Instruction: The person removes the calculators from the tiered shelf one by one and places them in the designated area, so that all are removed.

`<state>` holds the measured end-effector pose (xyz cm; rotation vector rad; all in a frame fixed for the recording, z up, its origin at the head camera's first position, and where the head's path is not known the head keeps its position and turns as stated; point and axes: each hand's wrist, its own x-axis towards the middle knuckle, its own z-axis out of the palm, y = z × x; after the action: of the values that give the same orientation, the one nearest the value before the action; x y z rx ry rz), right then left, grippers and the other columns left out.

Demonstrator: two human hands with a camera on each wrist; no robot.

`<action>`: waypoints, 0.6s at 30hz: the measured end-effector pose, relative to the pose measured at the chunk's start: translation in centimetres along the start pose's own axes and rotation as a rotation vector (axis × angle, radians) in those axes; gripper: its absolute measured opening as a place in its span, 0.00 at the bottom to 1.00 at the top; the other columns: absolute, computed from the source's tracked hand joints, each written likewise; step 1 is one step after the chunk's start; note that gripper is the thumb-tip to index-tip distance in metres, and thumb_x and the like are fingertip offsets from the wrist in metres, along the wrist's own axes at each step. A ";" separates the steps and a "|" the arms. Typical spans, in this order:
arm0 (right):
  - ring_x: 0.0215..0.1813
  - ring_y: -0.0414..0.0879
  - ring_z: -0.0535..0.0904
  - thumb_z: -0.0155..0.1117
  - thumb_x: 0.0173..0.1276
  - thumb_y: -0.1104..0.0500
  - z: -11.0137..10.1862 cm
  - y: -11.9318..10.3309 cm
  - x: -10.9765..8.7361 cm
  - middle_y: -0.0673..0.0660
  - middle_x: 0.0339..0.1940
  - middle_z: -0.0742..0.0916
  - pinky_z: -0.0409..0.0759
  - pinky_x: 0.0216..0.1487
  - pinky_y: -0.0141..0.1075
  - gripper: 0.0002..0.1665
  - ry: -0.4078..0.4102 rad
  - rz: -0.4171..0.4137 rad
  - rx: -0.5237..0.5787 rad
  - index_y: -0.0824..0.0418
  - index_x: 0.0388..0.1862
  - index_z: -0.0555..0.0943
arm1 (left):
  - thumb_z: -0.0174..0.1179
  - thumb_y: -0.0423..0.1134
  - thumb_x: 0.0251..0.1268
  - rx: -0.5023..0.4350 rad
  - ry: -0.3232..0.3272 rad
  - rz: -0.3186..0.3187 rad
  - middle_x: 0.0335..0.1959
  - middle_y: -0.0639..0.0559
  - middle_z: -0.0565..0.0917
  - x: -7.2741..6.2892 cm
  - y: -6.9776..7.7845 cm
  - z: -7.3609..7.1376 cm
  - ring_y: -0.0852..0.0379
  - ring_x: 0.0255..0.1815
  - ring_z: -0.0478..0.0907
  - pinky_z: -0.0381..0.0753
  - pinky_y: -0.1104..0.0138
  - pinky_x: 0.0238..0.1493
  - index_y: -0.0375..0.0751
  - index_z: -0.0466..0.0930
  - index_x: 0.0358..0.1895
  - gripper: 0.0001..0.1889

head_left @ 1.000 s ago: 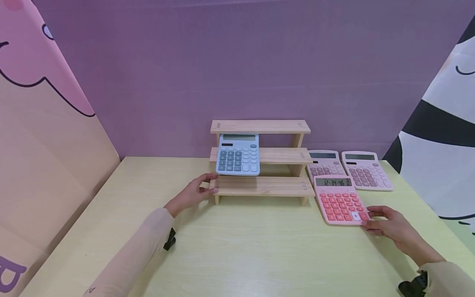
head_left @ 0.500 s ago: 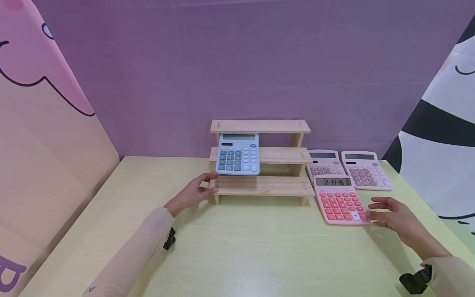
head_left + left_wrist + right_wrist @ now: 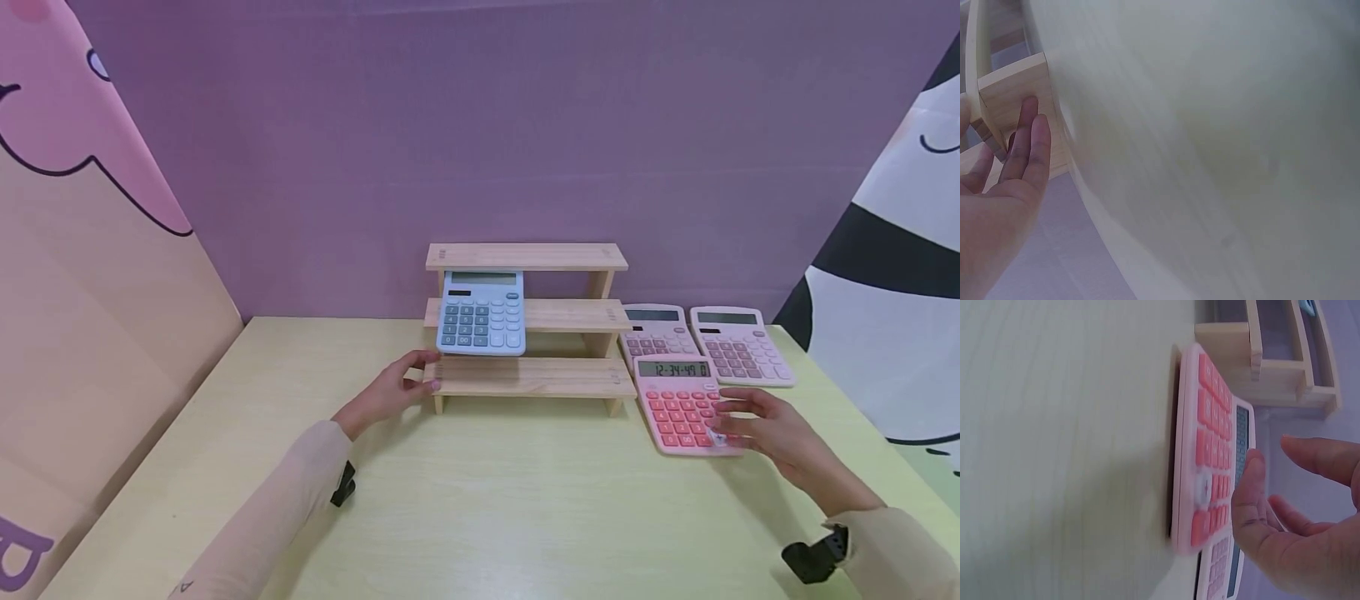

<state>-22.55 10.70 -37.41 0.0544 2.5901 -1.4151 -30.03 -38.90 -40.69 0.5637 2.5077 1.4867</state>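
Note:
A three-tier wooden display shelf (image 3: 532, 377) stands at the back of the table, a blue calculator (image 3: 482, 315) leaning on its left side. At the lowest tier's left end, my left hand (image 3: 390, 392) holds the board; in the left wrist view, fingers (image 3: 1038, 150) reach under it against the leg. My right hand (image 3: 768, 429) hovers over the lower right of a pink calculator (image 3: 678, 417), fingers spread and holding nothing. In the right wrist view the thumb and fingers (image 3: 1250, 494) stand apart above the red keys. The pink calculator's display is lit.
Two pale pink calculators, a left one (image 3: 654, 325) and a right one (image 3: 738, 346), lie behind the brighter pink one, which overlaps the left one. A purple backdrop (image 3: 525, 125) rises behind the table (image 3: 487, 500). Printed panels stand at both sides.
My right hand has left the pink calculator's lower right corner, lifted, and moved left over its keys. The displayed digits have changed. My left hand and the blue calculator stay put.

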 end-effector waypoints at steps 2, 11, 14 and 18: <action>0.38 0.27 0.73 0.56 0.67 0.57 0.5 -0.4 0.1 0.71 0.59 0.67 0.80 0.42 0.31 0.39 -0.008 -0.008 0.004 0.75 0.67 0.50 | 0.57 0.43 0.63 -0.005 -0.005 0.002 0.65 0.44 0.64 0.0 0.0 0.0 0.43 0.57 0.70 0.75 0.59 0.55 0.40 0.59 0.66 0.29; 0.41 0.28 0.72 0.58 0.65 0.54 2.9 -2.0 0.6 0.70 0.61 0.67 0.78 0.45 0.29 0.40 -0.048 -0.062 0.008 0.70 0.67 0.53 | 0.57 0.43 0.63 -0.004 -0.003 -0.008 0.65 0.45 0.64 0.0 -0.1 0.0 0.45 0.55 0.72 0.76 0.61 0.54 0.42 0.59 0.66 0.29; 0.42 0.29 0.72 0.58 0.65 0.54 3.6 -2.8 0.7 0.70 0.61 0.68 0.78 0.45 0.29 0.39 -0.061 -0.081 0.013 0.70 0.67 0.54 | 0.57 0.43 0.63 0.001 0.001 -0.008 0.64 0.45 0.64 -0.1 0.0 0.0 0.45 0.55 0.72 0.76 0.61 0.55 0.42 0.59 0.66 0.29; 0.42 0.30 0.74 0.58 0.65 0.56 4.4 -3.7 0.7 0.71 0.61 0.68 0.79 0.47 0.31 0.38 -0.082 -0.110 0.044 0.70 0.67 0.54 | 0.57 0.42 0.63 0.010 0.009 -0.008 0.63 0.45 0.65 0.0 0.0 0.0 0.45 0.56 0.70 0.75 0.60 0.56 0.42 0.59 0.66 0.29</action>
<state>-23.03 4.92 -36.76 -0.1395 2.5307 -1.4786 -30.00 -38.88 -40.72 0.5486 2.5231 1.4777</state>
